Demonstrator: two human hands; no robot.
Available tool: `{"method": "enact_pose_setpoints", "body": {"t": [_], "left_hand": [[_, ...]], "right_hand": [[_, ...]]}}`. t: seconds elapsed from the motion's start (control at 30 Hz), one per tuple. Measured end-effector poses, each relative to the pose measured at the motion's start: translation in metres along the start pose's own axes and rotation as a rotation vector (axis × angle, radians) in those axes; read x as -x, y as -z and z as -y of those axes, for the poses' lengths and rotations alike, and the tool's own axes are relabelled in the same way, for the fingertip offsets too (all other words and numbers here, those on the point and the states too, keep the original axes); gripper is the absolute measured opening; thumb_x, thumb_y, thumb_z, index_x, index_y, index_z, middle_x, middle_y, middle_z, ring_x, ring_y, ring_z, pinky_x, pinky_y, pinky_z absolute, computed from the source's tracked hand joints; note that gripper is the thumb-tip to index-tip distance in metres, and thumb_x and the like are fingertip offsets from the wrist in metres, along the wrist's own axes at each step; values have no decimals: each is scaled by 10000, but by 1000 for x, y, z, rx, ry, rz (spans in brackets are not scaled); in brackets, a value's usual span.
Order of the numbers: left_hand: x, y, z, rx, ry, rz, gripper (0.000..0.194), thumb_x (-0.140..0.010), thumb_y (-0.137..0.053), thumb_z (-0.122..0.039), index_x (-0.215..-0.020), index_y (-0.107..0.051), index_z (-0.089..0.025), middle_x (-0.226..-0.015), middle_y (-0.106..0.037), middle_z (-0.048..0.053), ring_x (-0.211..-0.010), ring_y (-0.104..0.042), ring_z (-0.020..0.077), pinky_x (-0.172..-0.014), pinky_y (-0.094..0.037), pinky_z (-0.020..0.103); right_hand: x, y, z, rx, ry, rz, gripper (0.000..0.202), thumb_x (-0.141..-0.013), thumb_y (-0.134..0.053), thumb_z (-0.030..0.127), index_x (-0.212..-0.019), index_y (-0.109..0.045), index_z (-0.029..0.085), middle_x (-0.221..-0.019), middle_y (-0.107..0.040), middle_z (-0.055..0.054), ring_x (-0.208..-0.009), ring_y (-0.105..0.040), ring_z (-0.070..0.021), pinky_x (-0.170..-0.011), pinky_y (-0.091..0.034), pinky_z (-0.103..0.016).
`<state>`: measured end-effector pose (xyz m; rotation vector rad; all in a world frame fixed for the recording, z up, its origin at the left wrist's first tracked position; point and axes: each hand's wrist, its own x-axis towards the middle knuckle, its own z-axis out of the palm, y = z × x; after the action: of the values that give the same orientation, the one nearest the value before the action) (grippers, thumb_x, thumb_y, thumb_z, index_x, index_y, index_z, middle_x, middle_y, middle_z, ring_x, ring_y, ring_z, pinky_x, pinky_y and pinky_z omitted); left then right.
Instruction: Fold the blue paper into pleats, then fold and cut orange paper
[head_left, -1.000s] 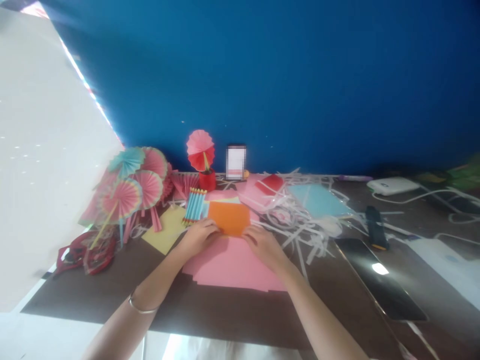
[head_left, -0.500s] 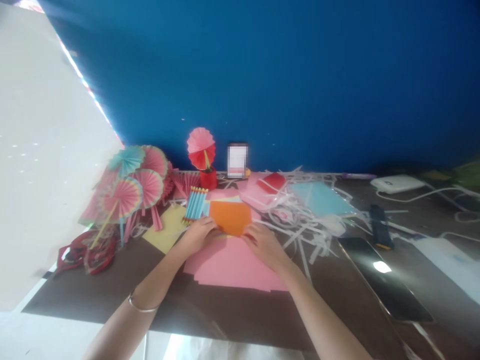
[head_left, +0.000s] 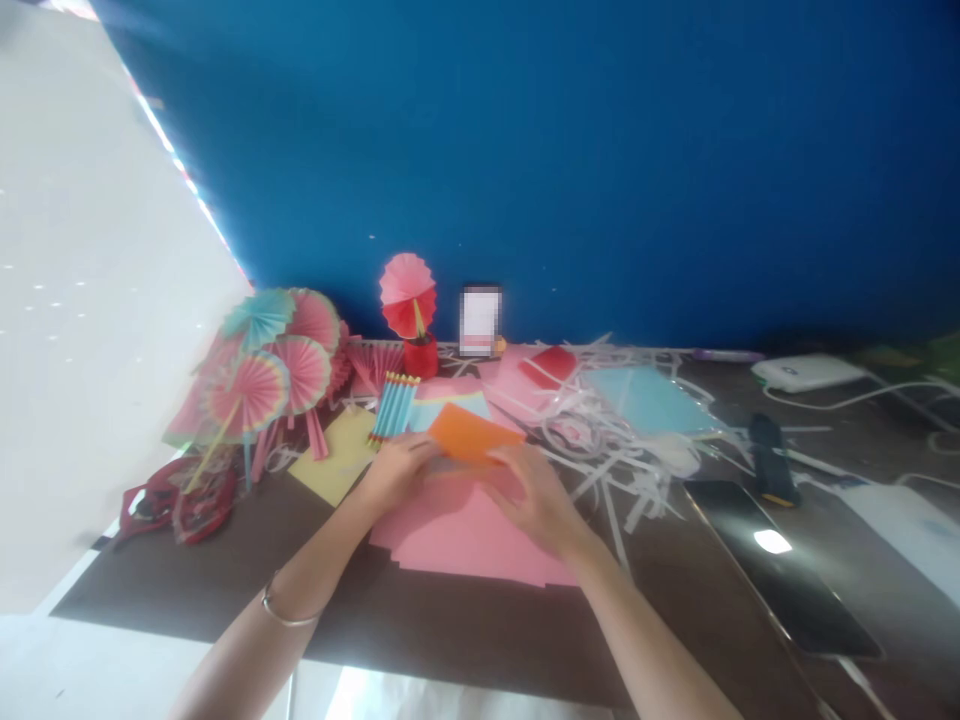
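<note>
At frame centre, the left hand (head_left: 407,464) and right hand (head_left: 536,492) grasp the orange paper (head_left: 475,434), now turned askew to expose blue paper (head_left: 428,411), its shaping apparently unfinished.

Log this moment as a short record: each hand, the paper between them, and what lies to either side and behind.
Left hand: at the left side of the orange paper
Right hand: at its right side; exact grips blurred
Paper: tilted, over pink sheets
Left side: pleated fans, yellow sheet
Right side: white strips, dark-screened phone
Behind: red holder, blue wall
</note>
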<state>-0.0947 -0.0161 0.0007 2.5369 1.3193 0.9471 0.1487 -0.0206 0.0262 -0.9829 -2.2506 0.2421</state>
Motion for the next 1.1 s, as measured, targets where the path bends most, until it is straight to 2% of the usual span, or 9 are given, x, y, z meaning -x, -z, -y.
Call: {"method": "enact_pose_setpoints", "body": {"t": [0.13,0.33,0.43,0.57,0.63,0.7,0.83,0.9,1.1], "left_hand": [[-4,5,3,270,154,-221,140,-833,-470,-181,-766,-592,-179,-813,-655,56,-810,-626,162,-720,-487,277],[-7,9,1,661,201,-221,357,-769,-550,-511,-712,-557,-159,-847,-656,119,-945,-620,248,-861,-467,395],[-7,7,-1,644,293,-256,328,-756,-583,-461,-891,-568,-162,-996,-628,127,-1001,-589,247,-883,-455,403],[-5,9,-1,442,439,-549,217,-845,-435,-300,-1002,-524,-178,-973,-589,88,-901,-589,183,-826,-474,351],[-4,13,-3,326,414,-601,195,-858,-392,-253,-979,-524,-177,-940,-576,78,-878,-577,174,-805,-474,338],[-3,17,-10,219,316,-520,195,-853,-405,-243,-986,-529,-175,-950,-576,82,-891,-566,180,-791,-470,333],[-4,21,-28,91,9,-28,280,-787,-548,-352,-1010,-571,-184,-993,-615,86,-954,-563,212,-847,-438,352],[-5,19,-35,32,-40,152,370,-725,-613,-440,-1007,-600,-201,-1001,-630,76,-952,-571,226,-847,-438,356],[-3,11,-32,26,-26,237,206,-808,-520,-240,-970,-647,-221,-999,-649,40,-919,-595,173,-812,-458,276]], "right_hand": [[-1,8,-11,85,-38,-152,545,-782,-545,421,-1255,-407,186,-1200,-537,-134,-1124,-471,-286,-940,-352,-464],[0,-3,-32,18,31,-112,310,-887,-346,267,-1092,-576,233,-1146,-602,-76,-1122,-502,-236,-942,-355,-443],[3,-8,-27,36,40,-144,349,-886,-320,157,-1018,-629,253,-1013,-656,-51,-1017,-561,-209,-937,-353,-436],[4,-5,-17,218,12,-158,369,-861,-355,82,-1020,-643,250,-877,-658,-51,-886,-569,-192,-893,-353,-419],[3,-5,-12,297,25,-116,364,-864,-355,80,-1007,-648,242,-852,-642,-57,-877,-551,-193,-901,-333,-418],[2,-8,-8,343,58,-64,354,-870,-354,82,-1001,-645,234,-858,-626,-61,-887,-533,-191,-923,-306,-411],[-1,-20,0,410,82,32,314,-858,-367,68,-904,-644,207,-783,-592,-52,-813,-510,-182,-938,-281,-405],[-2,-23,2,448,67,69,277,-836,-395,64,-810,-639,192,-735,-571,-50,-770,-498,-186,-933,-276,-417],[-3,-16,-1,320,55,111,250,-834,-419,94,-770,-638,197,-768,-588,-50,-765,-503,-183,-867,-303,-393]]}}
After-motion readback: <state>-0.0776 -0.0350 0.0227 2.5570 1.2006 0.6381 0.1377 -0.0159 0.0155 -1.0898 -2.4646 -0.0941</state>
